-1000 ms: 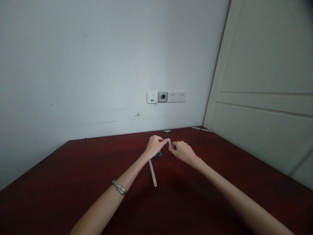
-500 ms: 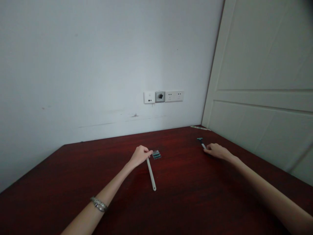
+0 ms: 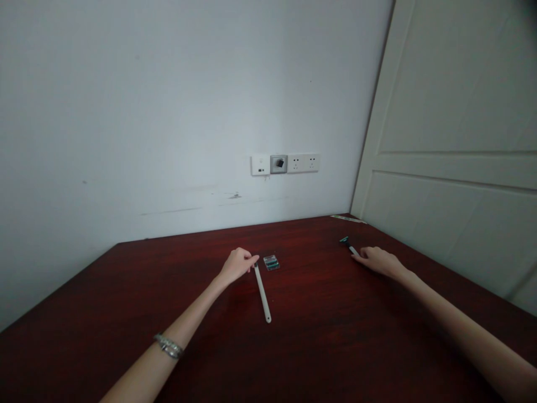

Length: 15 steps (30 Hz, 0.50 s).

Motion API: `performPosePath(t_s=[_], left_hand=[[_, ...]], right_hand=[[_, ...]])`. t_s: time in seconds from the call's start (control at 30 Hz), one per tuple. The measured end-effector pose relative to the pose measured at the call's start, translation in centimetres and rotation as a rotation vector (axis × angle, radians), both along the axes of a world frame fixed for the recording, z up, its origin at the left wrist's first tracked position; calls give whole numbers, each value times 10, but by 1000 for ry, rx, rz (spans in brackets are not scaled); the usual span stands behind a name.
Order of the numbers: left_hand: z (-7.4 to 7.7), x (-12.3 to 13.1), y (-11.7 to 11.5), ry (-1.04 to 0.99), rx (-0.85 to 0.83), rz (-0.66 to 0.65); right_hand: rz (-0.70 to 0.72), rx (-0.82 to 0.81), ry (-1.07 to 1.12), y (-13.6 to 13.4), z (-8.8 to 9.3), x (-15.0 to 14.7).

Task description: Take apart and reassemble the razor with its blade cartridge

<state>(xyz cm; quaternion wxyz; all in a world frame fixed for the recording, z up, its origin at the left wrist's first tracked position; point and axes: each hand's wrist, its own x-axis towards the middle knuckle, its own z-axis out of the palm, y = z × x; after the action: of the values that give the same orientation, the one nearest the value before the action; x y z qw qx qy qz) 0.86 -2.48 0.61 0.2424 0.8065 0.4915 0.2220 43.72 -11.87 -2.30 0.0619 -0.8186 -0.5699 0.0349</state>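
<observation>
White handle [image 3: 263, 294]: its far end is at your left hand [image 3: 237, 265], whose grip I can't tell.
Clear case [image 3: 271, 262]: just beside that hand.
Razor [image 3: 352, 249]: now carried rightward, clamped in your right hand [image 3: 378, 261] alone, your left clear of it.

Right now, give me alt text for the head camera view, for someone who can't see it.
A person's right hand holds a razor by its handle at the right of a dark red table; the left hand is at the far end of a long pale stick. A small clear pack lies near the stick.
</observation>
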Motion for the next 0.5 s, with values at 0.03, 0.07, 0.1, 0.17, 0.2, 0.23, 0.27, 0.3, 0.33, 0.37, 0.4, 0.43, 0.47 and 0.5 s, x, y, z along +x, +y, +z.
performPosePath(t_s=[0.03, 0.07, 0.1, 0.17, 0.2, 0.23, 0.27, 0.3, 0.33, 0.37, 0.4, 0.43, 0.47, 0.5], left_hand=[[0, -1, 0, 2, -3, -7], [-1, -2, 0, 3, -3, -15], [0, -3, -1, 5, -3, -23], [0, -6, -2, 22, -4, -29], [1, -6, -3, 40, -10, -30], [2, -7, -5, 66, -22, -32], [2, -7, -6, 99, -40, -35], [3, -7, -9, 140, -62, -34], [3, -6, -12, 185, -82, -22], [3, -5, -15, 231, -93, 0], [4, -3, -19, 272, -92, 29], [4, -1, -23, 307, -82, 61], [4, 1, -26, 335, -68, 85], [4, 3, -29, 358, -58, 100]], right_hand=[[2, -3, -6, 0, 0, 0], [3, -6, -10, -1, 0, -1], [5, -9, -13, -1, 0, -1], [6, -19, -16, -2, 3, -2], [4, -22, -18, -3, 5, -3], [-1, -20, -21, -3, 8, -5], [-5, -11, -27, -4, 12, -7], [-7, 5, -38, -4, 15, -10], [-5, 25, -52, -5, 19, -14], [6, 47, -66, -5, 22, -20], [23, 64, -83, -5, 26, -26], [43, 75, -99, -6, 29, -34], [66, 81, -113, -6, 31, -43], [89, 86, -126, -7, 33, -52]])
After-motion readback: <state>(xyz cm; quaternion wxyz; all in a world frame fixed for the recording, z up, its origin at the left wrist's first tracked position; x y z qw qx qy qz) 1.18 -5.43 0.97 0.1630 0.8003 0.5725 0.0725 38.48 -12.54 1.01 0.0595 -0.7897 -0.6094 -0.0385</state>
